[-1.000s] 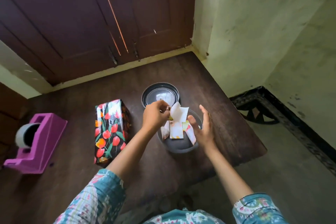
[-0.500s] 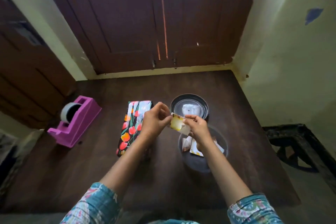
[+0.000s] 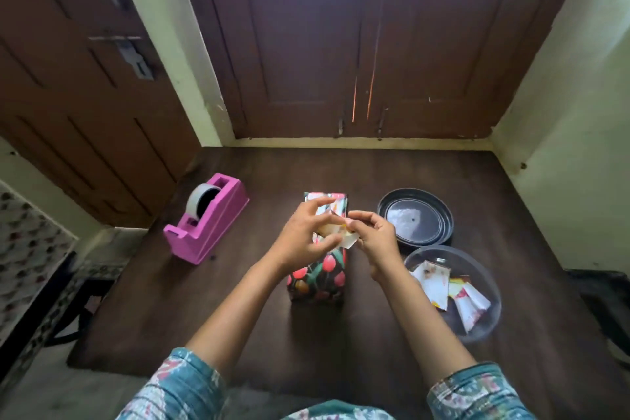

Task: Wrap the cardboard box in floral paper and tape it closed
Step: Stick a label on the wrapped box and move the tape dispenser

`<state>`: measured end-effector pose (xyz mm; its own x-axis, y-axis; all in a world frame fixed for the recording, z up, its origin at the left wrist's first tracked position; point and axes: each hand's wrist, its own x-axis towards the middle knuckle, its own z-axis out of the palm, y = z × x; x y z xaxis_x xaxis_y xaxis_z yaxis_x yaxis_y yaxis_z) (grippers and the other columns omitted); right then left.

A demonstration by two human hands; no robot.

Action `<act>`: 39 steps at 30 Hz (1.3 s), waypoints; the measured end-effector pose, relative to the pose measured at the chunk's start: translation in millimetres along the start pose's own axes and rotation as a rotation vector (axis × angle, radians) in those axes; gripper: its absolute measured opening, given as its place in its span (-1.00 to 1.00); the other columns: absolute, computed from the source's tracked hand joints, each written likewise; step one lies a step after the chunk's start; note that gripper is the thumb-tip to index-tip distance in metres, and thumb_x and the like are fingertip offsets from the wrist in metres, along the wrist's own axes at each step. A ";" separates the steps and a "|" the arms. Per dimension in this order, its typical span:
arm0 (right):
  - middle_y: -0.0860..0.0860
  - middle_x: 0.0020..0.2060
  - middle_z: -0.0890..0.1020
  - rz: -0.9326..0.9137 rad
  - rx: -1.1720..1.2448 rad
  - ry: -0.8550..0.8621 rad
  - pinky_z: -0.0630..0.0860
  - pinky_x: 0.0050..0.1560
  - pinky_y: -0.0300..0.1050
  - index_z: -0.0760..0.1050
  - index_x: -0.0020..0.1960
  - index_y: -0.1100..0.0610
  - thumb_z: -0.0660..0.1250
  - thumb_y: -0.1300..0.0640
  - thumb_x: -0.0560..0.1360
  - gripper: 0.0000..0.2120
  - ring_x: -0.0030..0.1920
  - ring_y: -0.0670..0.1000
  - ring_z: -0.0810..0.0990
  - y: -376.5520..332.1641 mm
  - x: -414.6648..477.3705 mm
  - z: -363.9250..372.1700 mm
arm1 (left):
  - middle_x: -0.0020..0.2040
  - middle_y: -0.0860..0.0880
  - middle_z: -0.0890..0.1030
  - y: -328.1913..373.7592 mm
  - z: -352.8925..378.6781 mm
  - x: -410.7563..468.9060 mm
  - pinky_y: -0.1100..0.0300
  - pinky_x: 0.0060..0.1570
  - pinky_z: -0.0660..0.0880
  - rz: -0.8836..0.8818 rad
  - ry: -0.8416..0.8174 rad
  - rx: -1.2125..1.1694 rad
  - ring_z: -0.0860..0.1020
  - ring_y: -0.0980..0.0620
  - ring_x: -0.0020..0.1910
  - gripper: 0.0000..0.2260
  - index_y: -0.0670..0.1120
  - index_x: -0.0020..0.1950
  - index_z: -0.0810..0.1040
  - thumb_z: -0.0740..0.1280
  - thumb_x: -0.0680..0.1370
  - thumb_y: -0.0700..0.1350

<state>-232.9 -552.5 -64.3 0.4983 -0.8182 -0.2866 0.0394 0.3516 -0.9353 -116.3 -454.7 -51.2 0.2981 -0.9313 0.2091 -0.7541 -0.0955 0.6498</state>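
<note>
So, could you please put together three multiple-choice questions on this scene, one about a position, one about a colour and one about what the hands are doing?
1. Where does the tape dispenser stand relative to the wrapped box?
A. to its left
B. to its right
C. on top of it

2. What colour is the tape dispenser?
A. green
B. pink
C. white

3. What are the left hand and right hand doing?
A. lying flat and empty
B. pulling tape
C. pinching a small paper piece between them

Answers: 1 A, the dispenser sits apart on the box's left side; 2 B, its body is pink; 3 C, fingers of both hands close on the piece above the box.
</note>
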 end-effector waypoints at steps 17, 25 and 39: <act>0.18 -0.11 0.64 0.107 0.159 -0.061 0.59 -0.21 -0.28 0.55 0.07 0.31 0.32 0.34 0.49 -0.83 -0.18 0.03 0.63 17.3 -24.4 34.9 | -0.09 -0.06 0.63 -23.0 -11.1 -13.1 0.39 -0.20 0.46 -0.170 0.297 -0.193 0.57 0.10 -0.16 -0.90 -0.23 -0.21 0.63 0.42 0.47 -0.22; 0.10 -0.27 0.58 0.065 0.048 0.158 0.53 -0.36 -0.36 0.53 -0.15 0.26 0.26 0.41 0.48 -0.88 -0.29 -0.05 0.54 16.3 -22.3 10.3 | 0.04 -0.06 0.58 -35.1 -19.0 -3.3 0.27 -0.06 0.45 -0.456 0.423 -0.459 0.54 0.06 0.03 -0.86 -0.12 -0.20 0.56 0.36 0.52 -0.10; 0.02 -0.44 0.58 0.040 -0.868 0.408 0.34 -0.39 -0.30 0.54 -0.30 0.17 0.34 0.22 0.37 -0.92 -0.38 -0.04 0.54 33.8 -47.5 -59.9 | -0.14 -0.11 0.62 -30.5 3.1 10.5 0.01 -0.09 0.55 -0.426 0.309 -0.526 0.60 -0.03 -0.14 -0.88 -0.09 -0.19 0.59 0.39 0.49 -0.06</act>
<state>-307.1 -528.9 -94.7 0.1392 -0.9659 -0.2184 -0.7081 0.0571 -0.7038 -91.9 -462.7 -71.2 0.7116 -0.7026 0.0068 -0.1798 -0.1728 0.9684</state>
